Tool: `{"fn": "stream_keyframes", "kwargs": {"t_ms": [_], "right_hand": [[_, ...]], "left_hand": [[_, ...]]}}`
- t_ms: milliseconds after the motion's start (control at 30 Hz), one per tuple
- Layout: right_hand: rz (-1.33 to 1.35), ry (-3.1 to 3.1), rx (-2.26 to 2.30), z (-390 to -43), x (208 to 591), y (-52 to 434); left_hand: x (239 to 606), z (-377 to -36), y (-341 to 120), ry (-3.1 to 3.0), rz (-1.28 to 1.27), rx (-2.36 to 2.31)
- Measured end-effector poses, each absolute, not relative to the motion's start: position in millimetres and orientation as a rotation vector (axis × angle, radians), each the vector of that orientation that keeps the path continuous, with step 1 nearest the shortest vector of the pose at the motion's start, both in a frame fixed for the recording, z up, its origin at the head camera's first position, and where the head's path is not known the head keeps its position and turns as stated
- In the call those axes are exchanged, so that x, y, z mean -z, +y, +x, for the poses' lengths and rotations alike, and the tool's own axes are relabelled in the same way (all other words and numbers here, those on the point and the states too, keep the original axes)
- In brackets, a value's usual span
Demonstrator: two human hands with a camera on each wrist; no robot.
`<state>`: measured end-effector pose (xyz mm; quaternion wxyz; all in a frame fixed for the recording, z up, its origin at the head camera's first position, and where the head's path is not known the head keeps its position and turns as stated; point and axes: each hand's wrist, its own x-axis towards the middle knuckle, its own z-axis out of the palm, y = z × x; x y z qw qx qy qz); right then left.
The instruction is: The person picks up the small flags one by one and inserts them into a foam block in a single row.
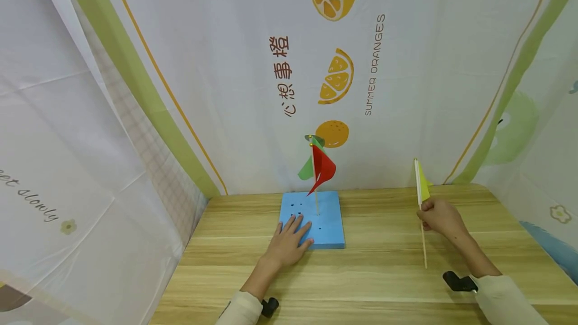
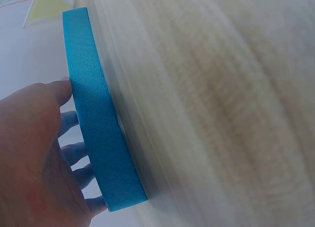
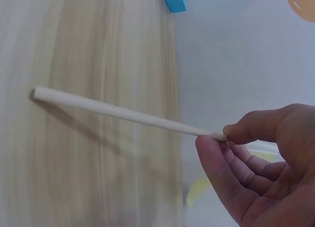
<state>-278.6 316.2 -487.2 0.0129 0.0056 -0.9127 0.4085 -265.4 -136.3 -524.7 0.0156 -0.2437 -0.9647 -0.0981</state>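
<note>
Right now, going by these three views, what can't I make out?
Head view: whether more holes lie in the blue block under the left hand, which covers that part.
Head view: part of the green flag, hidden behind the red flag.
Left wrist view: the block's top, turned away from the camera.
Right wrist view: most of the block, cut off by the top edge.
</note>
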Motion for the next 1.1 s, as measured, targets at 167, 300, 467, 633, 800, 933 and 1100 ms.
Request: {"fn": "stream_keyframes", "kwargs": {"t_ms": [167,300,467,633,800,933,1100], "right_hand": [[0.026,-2.811,-1.254,-278.4,482.1,310.6],[0.036,-2.805,-1.227,-277.5,478.9,307.2],[0.039,-2.789,-1.244,-276.9,475.0,302.8],[0.049,-2.767,-1.245,-279.2,472.0,298.2],[0.059,-2.753,-1.248,-281.9,470.1,294.6],[0.069,-2.74,-1.221,-282.6,468.0,290.2],[0.089,-2.729,-1.194,-283.2,464.3,283.9]], "left_hand": [[524.8,-265.1,-136.1,-3.001,-0.76,0.305],[524.6,-264.9,-136.1,-2.998,-0.761,0.304],[524.3,-265.5,-135.7,-2.997,-0.755,0.308],[524.6,-266.0,-135.6,-3.004,-0.754,0.303],[525.0,-266.8,-135.1,-3.001,-0.755,0.297],[524.7,-266.6,-135.1,-3.0,-0.756,0.298],[523.9,-266.1,-135.1,-3.0,-0.754,0.3]]}}
